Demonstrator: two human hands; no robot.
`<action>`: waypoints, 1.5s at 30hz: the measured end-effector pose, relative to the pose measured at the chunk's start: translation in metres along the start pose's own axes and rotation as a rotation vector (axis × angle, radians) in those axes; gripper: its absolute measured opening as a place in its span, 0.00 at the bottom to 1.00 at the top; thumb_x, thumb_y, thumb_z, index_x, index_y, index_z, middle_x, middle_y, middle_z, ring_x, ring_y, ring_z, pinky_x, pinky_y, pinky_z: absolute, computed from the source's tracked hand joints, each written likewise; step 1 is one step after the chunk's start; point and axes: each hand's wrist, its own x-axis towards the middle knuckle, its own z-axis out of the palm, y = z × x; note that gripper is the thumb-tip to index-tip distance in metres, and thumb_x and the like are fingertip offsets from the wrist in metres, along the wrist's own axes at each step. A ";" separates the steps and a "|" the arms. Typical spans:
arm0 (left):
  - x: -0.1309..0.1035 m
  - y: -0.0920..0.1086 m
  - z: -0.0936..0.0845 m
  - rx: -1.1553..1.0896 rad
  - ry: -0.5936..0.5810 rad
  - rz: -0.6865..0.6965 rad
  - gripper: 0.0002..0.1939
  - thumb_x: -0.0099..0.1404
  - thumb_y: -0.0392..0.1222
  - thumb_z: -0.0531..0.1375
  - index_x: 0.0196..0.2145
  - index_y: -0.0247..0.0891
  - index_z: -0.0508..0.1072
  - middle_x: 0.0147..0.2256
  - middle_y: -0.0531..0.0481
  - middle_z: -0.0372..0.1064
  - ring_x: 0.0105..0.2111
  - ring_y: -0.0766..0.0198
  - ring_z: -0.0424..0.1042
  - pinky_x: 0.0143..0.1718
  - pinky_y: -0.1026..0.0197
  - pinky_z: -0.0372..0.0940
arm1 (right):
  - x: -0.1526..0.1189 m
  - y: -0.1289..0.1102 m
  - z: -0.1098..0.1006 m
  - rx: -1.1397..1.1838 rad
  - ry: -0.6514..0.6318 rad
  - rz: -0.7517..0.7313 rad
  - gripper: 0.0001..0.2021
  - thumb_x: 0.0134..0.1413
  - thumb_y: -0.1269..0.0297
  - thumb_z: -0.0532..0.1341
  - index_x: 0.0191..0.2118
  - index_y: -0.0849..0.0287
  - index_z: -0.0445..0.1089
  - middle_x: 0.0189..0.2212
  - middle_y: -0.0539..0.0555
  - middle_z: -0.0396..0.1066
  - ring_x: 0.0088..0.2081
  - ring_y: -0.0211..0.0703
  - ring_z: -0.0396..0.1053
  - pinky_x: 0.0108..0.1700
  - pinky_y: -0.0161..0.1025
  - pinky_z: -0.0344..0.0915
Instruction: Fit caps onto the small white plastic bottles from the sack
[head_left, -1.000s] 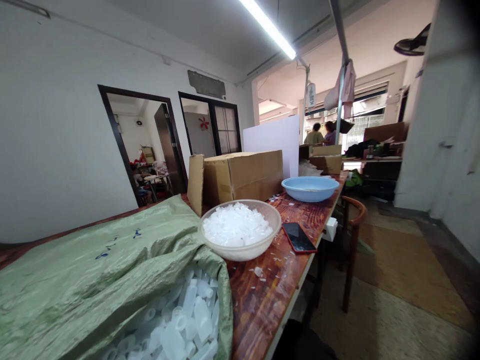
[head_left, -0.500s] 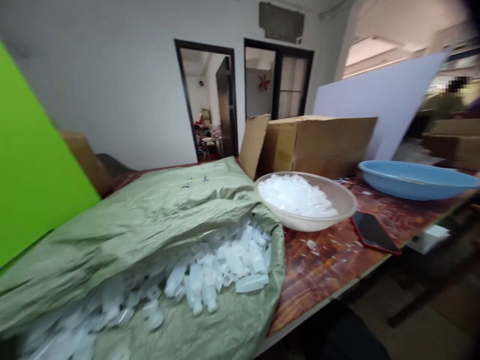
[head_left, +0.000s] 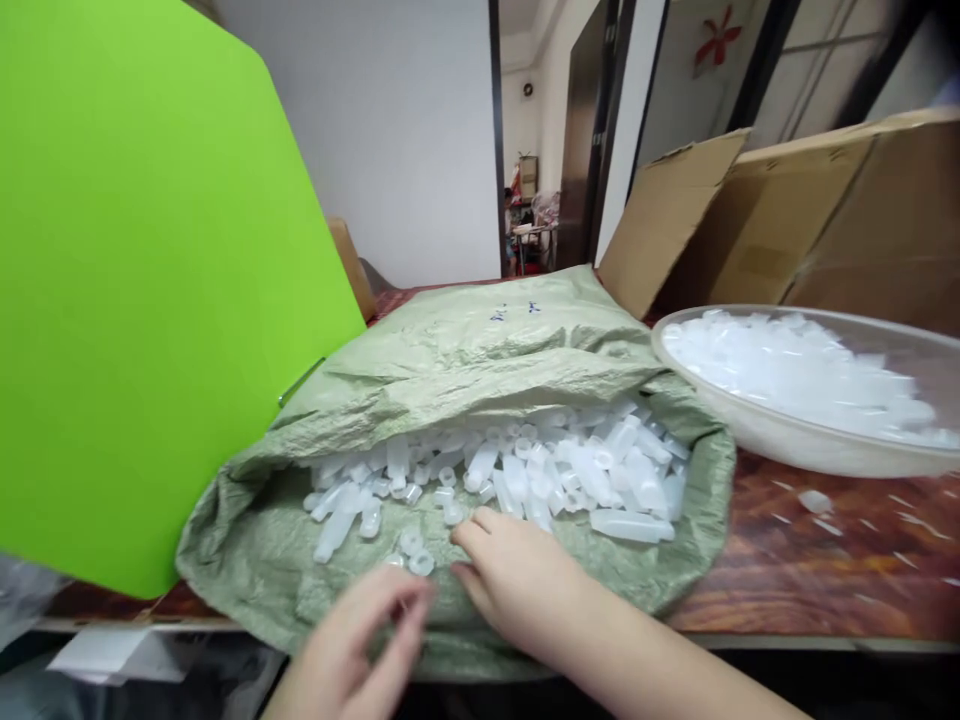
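Note:
Small translucent white plastic bottles with narrow necks fill the mouth of a green woven sack lying on the table. My left hand is low at the sack's front edge, slightly blurred, thumb and forefinger drawn together; whatever they pinch, if anything, is too small to make out. Just ahead of it lie a few loose white pieces. My right hand reaches over the sack's lower flap, thumb and bent forefinger apart, its fingertips close to the nearest bottles. Nothing shows in its grasp, though the far fingers are partly hidden.
At the right stands a translucent bowl heaped with white pieces, with scraps scattered on the red-brown tabletop. Cardboard boxes stand behind it. A bright green panel rises along the left side. Beyond are a wall and a doorway.
The view has swung left and down, bringing the sack to the middle. Both my hands have come into sight over it. The blue basin and the phone have left the picture.

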 end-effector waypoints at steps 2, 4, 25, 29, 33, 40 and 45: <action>0.008 -0.010 -0.013 0.198 0.313 -0.094 0.22 0.64 0.53 0.43 0.43 0.39 0.69 0.43 0.42 0.69 0.47 0.51 0.65 0.52 0.47 0.58 | 0.015 -0.019 0.010 0.021 -0.021 0.009 0.12 0.57 0.58 0.53 0.43 0.58 0.64 0.38 0.55 0.68 0.38 0.49 0.71 0.37 0.42 0.67; 0.014 -0.019 -0.016 0.368 0.436 -0.200 0.23 0.63 0.49 0.42 0.45 0.36 0.68 0.43 0.40 0.68 0.46 0.49 0.67 0.51 0.45 0.59 | 0.025 -0.032 0.022 0.014 -0.050 0.043 0.14 0.55 0.56 0.56 0.45 0.58 0.63 0.39 0.57 0.67 0.39 0.51 0.71 0.36 0.44 0.68; 0.051 -0.021 -0.046 0.541 0.371 -0.364 0.22 0.64 0.46 0.52 0.54 0.34 0.62 0.49 0.37 0.61 0.50 0.46 0.62 0.51 0.50 0.59 | -0.040 0.029 0.045 0.123 0.227 -0.066 0.09 0.61 0.60 0.49 0.42 0.52 0.64 0.33 0.50 0.69 0.33 0.35 0.71 0.33 0.32 0.68; 0.074 -0.033 -0.068 0.663 0.048 -0.433 0.31 0.58 0.47 0.55 0.57 0.36 0.58 0.52 0.36 0.56 0.49 0.47 0.64 0.49 0.53 0.62 | -0.044 0.032 0.052 0.149 0.346 -0.136 0.06 0.58 0.62 0.53 0.41 0.54 0.61 0.31 0.48 0.69 0.32 0.34 0.71 0.34 0.31 0.69; 0.097 -0.028 -0.067 0.758 0.046 -0.414 0.24 0.54 0.46 0.56 0.47 0.30 0.67 0.45 0.32 0.63 0.46 0.42 0.66 0.46 0.49 0.63 | -0.043 0.030 0.055 0.140 0.402 -0.164 0.09 0.59 0.64 0.53 0.45 0.52 0.60 0.34 0.49 0.70 0.35 0.35 0.72 0.36 0.33 0.71; 0.099 -0.035 -0.057 0.851 0.126 -0.278 0.15 0.57 0.44 0.54 0.40 0.32 0.67 0.40 0.36 0.68 0.43 0.43 0.67 0.42 0.50 0.63 | -0.045 0.026 0.050 0.178 0.328 -0.169 0.09 0.58 0.66 0.52 0.44 0.51 0.63 0.35 0.50 0.70 0.36 0.37 0.71 0.37 0.36 0.71; 0.084 -0.040 -0.058 0.809 0.235 -0.259 0.14 0.61 0.44 0.51 0.42 0.36 0.65 0.39 0.40 0.69 0.40 0.48 0.69 0.37 0.54 0.62 | -0.045 0.026 0.052 0.199 0.316 -0.152 0.08 0.59 0.65 0.52 0.44 0.51 0.64 0.34 0.50 0.70 0.35 0.39 0.71 0.36 0.39 0.72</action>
